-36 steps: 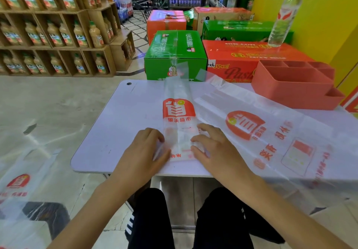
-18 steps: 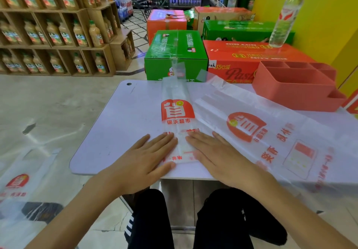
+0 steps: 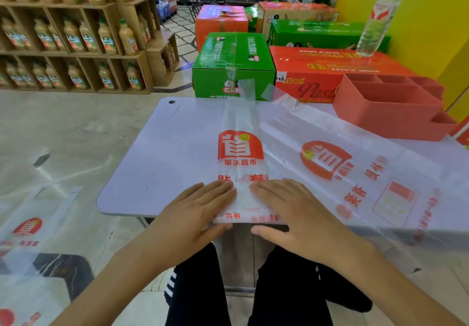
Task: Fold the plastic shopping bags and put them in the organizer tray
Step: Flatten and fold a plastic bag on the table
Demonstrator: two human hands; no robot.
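A clear plastic bag folded into a long narrow strip (image 3: 239, 148), with a red logo, lies lengthwise on the white table (image 3: 162, 153). My left hand (image 3: 195, 209) and my right hand (image 3: 289, 209) lie flat side by side on the strip's near end, fingers straight, pressing it at the table's front edge. To the right of the strip an unfolded bag (image 3: 355, 173) with red print spreads over the table and hangs past its edge. The salmon organizer tray (image 3: 388, 107) with several compartments stands at the table's far right.
Green carton (image 3: 233, 66) and red carton (image 3: 317, 71) stand behind the table, a water bottle (image 3: 378, 18) on the red one. More bags (image 3: 28, 236) lie on the floor at the left. Shelves of juice bottles (image 3: 76, 38) fill the far left. A person stands far back.
A second ago both hands were curled on the strip's near end. They have since flattened, and the hands now press the end down with straight fingers.
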